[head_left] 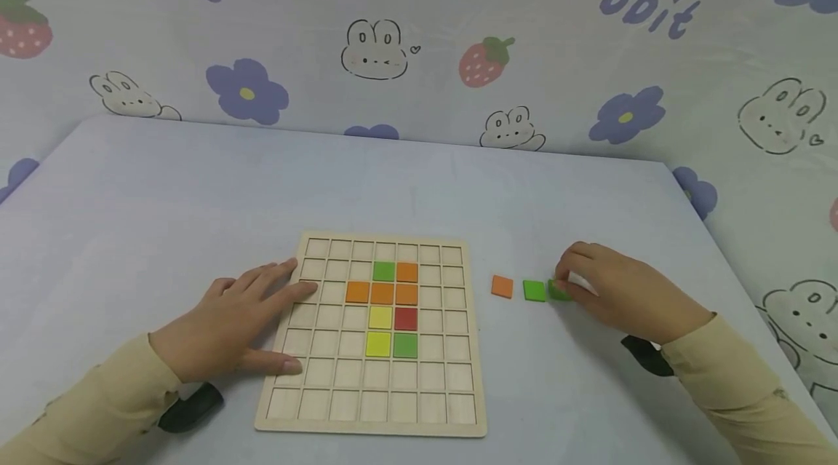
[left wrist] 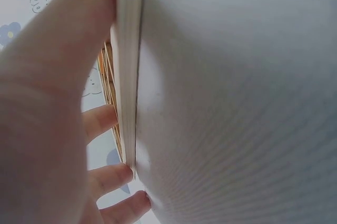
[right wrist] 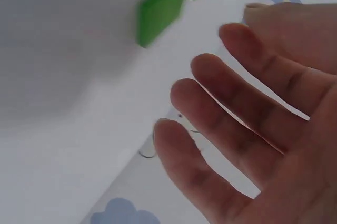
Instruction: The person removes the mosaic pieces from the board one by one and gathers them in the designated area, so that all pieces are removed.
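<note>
A square wooden grid board lies on the table. My left hand rests spread at its left edge, fingertips on the frame and thumb along the lower left side. In the left wrist view the thumb presses against the board's side wall. On the table right of the board lie an orange tile, a green tile and a second green tile. My right hand is over that last tile, partly covering it. Its fingers are loosely bent, apart from the green tile in the right wrist view.
Several coloured tiles sit in the grid's cells, among them a red tile, a yellow tile and an orange tile. Behind the white table hangs a patterned cloth with rabbits, flowers and strawberries.
</note>
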`<state>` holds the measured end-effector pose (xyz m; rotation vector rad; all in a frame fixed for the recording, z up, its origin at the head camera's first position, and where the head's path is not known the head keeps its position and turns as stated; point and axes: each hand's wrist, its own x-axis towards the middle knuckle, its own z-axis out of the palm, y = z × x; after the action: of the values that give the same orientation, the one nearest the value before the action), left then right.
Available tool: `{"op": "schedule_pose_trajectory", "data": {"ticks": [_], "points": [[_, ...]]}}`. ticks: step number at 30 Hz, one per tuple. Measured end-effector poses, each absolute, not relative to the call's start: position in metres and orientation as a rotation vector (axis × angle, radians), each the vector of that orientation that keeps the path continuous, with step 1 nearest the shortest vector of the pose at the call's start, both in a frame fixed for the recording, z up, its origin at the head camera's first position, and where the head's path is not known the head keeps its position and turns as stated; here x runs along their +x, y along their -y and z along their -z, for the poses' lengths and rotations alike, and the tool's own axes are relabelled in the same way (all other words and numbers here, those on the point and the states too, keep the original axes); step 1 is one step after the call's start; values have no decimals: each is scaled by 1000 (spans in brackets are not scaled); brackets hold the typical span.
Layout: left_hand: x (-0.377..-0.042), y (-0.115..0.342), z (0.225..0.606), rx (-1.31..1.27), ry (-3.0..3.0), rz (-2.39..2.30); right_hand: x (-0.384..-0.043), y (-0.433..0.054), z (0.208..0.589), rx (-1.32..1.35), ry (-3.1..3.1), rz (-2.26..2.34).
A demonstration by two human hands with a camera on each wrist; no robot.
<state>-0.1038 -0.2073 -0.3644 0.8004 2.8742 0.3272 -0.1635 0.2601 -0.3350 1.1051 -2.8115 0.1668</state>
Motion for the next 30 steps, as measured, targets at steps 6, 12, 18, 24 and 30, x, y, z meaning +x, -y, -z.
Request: {"op": "schedule_pose_trajectory", "data": {"ticks": [6,12,18,24,30], "points": [[-104,209,365,811,-2877,-325,-165,-233,317,1073,2816,-254],[-105,209,366,806,-2869,-332,-158,-194,320,1273,2784,-223],[-105,209,366,814,-2873,-334,-158,-159,318,1349,2876,-177],[-104,208,364,805,-2864,-354,-169,-135,319,1444,2876,-204],[-104,208,365,800,-2854,-354,-182,-114,325,1454,2984,-243]]}}
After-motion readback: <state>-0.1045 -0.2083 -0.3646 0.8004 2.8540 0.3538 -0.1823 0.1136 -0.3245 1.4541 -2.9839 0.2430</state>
